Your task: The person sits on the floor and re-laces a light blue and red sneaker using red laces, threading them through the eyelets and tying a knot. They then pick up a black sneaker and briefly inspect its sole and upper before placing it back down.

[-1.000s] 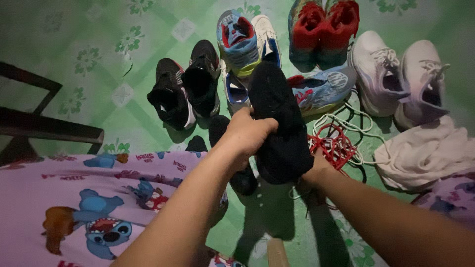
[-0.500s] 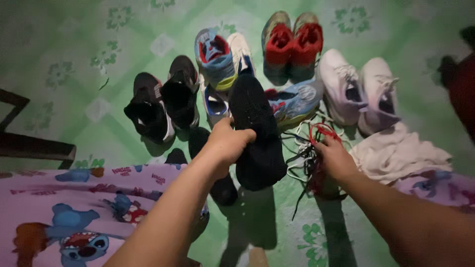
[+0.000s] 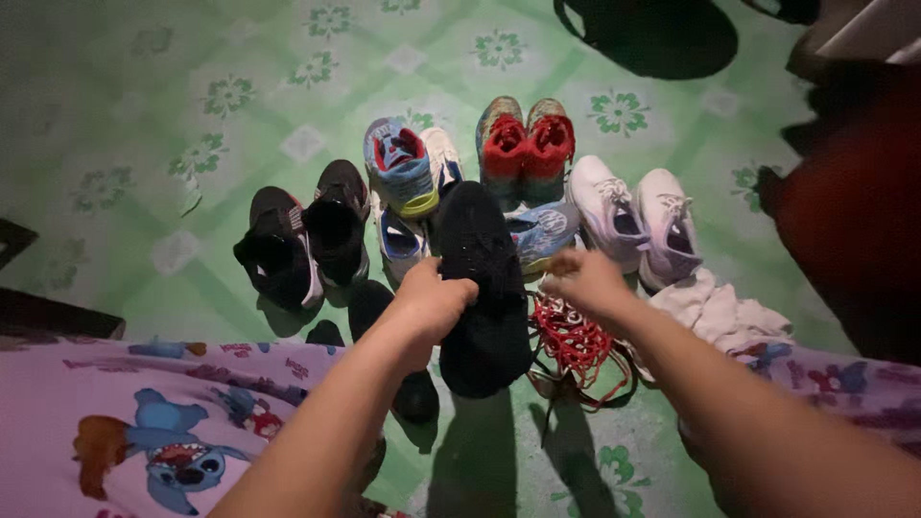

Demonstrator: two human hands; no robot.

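Note:
My left hand [image 3: 432,302] grips a black slip-on shoe [image 3: 480,278] by its side and holds it up, sole toward me, above the green patterned floor [image 3: 240,86]. My right hand [image 3: 583,278] is just right of the shoe, fingers pinched together on a tangle of red laces [image 3: 576,343] that hangs below it. A second black shoe [image 3: 414,395] lies under my left wrist.
Rows of shoes lie beyond: a black pair [image 3: 302,240], a blue and red shoe [image 3: 398,168], a blue shoe [image 3: 545,228], a red-lined pair [image 3: 526,144], a pale pair [image 3: 633,216]. A white cloth [image 3: 715,312] lies right. A dark red shape [image 3: 854,211] stands far right.
My right hand came out from behind the black shoe, reached into the lace pile, then rose with the red laces. The view tilted up, showing more floor.

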